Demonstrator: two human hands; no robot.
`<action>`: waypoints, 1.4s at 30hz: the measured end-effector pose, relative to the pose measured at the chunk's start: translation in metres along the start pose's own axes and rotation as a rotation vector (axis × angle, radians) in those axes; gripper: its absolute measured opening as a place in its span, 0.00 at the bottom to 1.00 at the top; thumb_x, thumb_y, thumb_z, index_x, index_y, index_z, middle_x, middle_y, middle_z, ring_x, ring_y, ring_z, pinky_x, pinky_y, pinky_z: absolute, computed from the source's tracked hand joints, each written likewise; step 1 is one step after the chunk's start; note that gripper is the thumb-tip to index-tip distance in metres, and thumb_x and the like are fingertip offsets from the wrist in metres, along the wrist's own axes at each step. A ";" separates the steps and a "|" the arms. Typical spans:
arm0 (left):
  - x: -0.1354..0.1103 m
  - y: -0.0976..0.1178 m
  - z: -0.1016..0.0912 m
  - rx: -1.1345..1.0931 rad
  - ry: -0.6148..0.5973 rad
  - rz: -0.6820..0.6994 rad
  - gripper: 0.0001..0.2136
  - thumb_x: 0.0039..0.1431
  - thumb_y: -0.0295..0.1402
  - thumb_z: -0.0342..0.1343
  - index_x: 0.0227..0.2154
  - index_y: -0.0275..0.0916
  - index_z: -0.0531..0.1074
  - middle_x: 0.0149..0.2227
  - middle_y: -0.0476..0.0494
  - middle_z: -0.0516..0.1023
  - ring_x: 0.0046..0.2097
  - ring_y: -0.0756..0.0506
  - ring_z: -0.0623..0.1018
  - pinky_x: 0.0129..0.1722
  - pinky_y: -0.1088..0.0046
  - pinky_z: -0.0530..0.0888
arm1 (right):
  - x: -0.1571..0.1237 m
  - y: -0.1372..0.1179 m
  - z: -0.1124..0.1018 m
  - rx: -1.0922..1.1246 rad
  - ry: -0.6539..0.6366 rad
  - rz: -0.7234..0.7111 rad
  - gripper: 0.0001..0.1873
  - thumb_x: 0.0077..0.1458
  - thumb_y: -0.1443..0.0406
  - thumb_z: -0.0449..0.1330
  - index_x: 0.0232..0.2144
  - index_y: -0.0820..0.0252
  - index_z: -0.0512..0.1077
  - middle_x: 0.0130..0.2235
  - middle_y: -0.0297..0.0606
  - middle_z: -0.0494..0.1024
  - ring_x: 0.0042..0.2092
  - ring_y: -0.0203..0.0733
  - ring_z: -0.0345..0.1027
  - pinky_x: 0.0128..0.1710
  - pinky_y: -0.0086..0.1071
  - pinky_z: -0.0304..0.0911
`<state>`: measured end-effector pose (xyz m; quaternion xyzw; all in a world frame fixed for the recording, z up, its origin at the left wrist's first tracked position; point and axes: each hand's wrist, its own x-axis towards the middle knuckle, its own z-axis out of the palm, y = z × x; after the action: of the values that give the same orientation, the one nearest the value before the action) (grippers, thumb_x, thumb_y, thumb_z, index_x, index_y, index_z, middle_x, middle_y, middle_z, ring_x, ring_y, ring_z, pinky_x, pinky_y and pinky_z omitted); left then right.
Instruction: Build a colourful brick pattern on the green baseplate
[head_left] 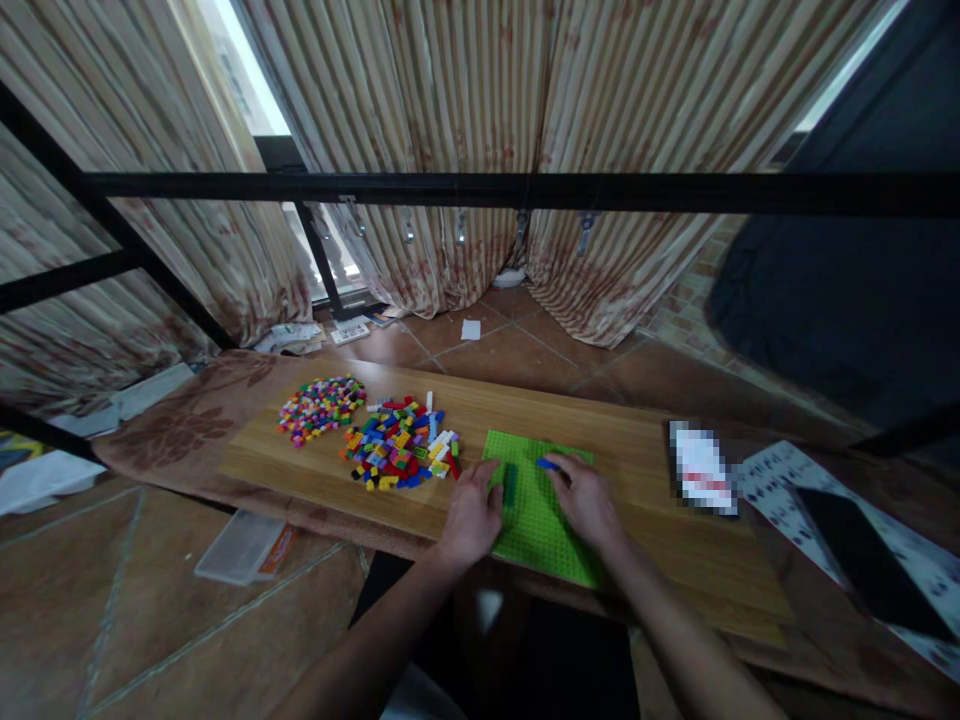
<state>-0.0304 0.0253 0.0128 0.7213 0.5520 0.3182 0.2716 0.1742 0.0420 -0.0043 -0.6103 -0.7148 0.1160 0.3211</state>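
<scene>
A bright green studded baseplate (536, 535) lies on the wooden board in front of me. My left hand (472, 512) rests at its left edge, thumb and fingers apart, with nothing visible between them. Beside that hand, a dark green brick (510, 486) sits on the plate's left part. Over the upper right part of the plate, my right hand (583, 500) pinches a blue brick (547, 463) between thumb and fingers. Whether the blue brick touches the plate, I cannot tell.
Left of the plate lies a pile of mixed building bricks (401, 445), with a heap of smaller coloured pieces (319, 408) beyond it. A blurred-out packet (701, 468) and a dark phone-like slab (874, 560) lie at right. A black metal bar (480, 188) crosses ahead.
</scene>
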 end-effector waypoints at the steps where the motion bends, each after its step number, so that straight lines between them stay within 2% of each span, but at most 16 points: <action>1: -0.001 0.000 0.001 0.011 -0.001 0.010 0.17 0.60 0.27 0.47 0.53 0.37 0.67 0.51 0.37 0.73 0.55 0.41 0.71 0.57 0.59 0.68 | -0.007 -0.005 0.003 -0.006 -0.004 -0.010 0.15 0.60 0.63 0.51 0.44 0.54 0.75 0.42 0.40 0.78 0.44 0.45 0.71 0.46 0.40 0.66; 6: -0.004 -0.003 0.007 0.070 -0.002 0.077 0.18 0.59 0.25 0.49 0.52 0.37 0.67 0.52 0.37 0.72 0.56 0.41 0.70 0.59 0.59 0.67 | -0.025 -0.017 0.008 -0.106 -0.007 -0.081 0.16 0.60 0.62 0.52 0.47 0.55 0.74 0.44 0.44 0.75 0.47 0.49 0.67 0.50 0.45 0.64; 12: -0.006 -0.007 0.010 0.104 0.000 0.122 0.19 0.59 0.25 0.49 0.54 0.37 0.66 0.53 0.37 0.71 0.57 0.41 0.68 0.59 0.58 0.66 | -0.034 -0.016 0.004 -0.091 -0.008 -0.089 0.16 0.62 0.61 0.51 0.44 0.56 0.76 0.45 0.44 0.75 0.47 0.49 0.66 0.50 0.44 0.64; 17: -0.007 -0.009 0.011 0.135 -0.015 0.173 0.18 0.61 0.28 0.49 0.54 0.36 0.65 0.55 0.36 0.69 0.58 0.40 0.67 0.60 0.56 0.64 | -0.043 -0.014 0.004 -0.033 0.012 -0.084 0.13 0.61 0.61 0.53 0.40 0.55 0.78 0.43 0.42 0.76 0.46 0.48 0.67 0.49 0.44 0.65; 23: -0.009 -0.012 0.012 0.131 -0.013 0.188 0.18 0.62 0.31 0.48 0.55 0.38 0.65 0.56 0.37 0.68 0.57 0.40 0.68 0.60 0.54 0.63 | -0.057 -0.015 0.000 0.086 -0.021 -0.057 0.10 0.59 0.62 0.56 0.38 0.53 0.77 0.42 0.41 0.77 0.44 0.46 0.69 0.47 0.43 0.66; 26: -0.009 -0.013 0.013 0.133 -0.007 0.205 0.18 0.63 0.31 0.48 0.55 0.38 0.65 0.56 0.37 0.68 0.57 0.40 0.68 0.60 0.54 0.64 | -0.051 -0.016 -0.002 0.173 -0.047 -0.016 0.10 0.59 0.63 0.55 0.37 0.53 0.77 0.39 0.39 0.78 0.43 0.45 0.71 0.45 0.41 0.67; 28: -0.009 -0.014 0.014 0.134 -0.001 0.210 0.18 0.63 0.31 0.48 0.55 0.38 0.65 0.56 0.38 0.68 0.57 0.40 0.68 0.58 0.54 0.65 | -0.040 -0.018 0.000 0.211 -0.018 0.022 0.10 0.58 0.63 0.56 0.38 0.55 0.77 0.38 0.39 0.79 0.42 0.44 0.71 0.46 0.41 0.67; 34: -0.007 -0.013 0.012 0.169 -0.013 0.199 0.18 0.64 0.32 0.47 0.55 0.38 0.65 0.57 0.38 0.67 0.56 0.40 0.68 0.58 0.54 0.66 | -0.005 -0.023 0.020 0.227 0.050 0.078 0.13 0.55 0.65 0.57 0.41 0.57 0.76 0.40 0.41 0.80 0.42 0.45 0.72 0.47 0.42 0.66; 42: -0.008 -0.008 0.011 0.232 -0.050 0.206 0.19 0.64 0.32 0.46 0.57 0.37 0.63 0.59 0.38 0.65 0.56 0.40 0.67 0.57 0.57 0.66 | -0.004 -0.021 0.022 0.210 0.032 0.064 0.17 0.54 0.67 0.57 0.46 0.56 0.75 0.38 0.40 0.80 0.41 0.44 0.73 0.46 0.41 0.67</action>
<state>-0.0289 0.0195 -0.0015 0.8082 0.5014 0.2605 0.1660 0.1441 0.0382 -0.0111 -0.5977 -0.6736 0.1905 0.3909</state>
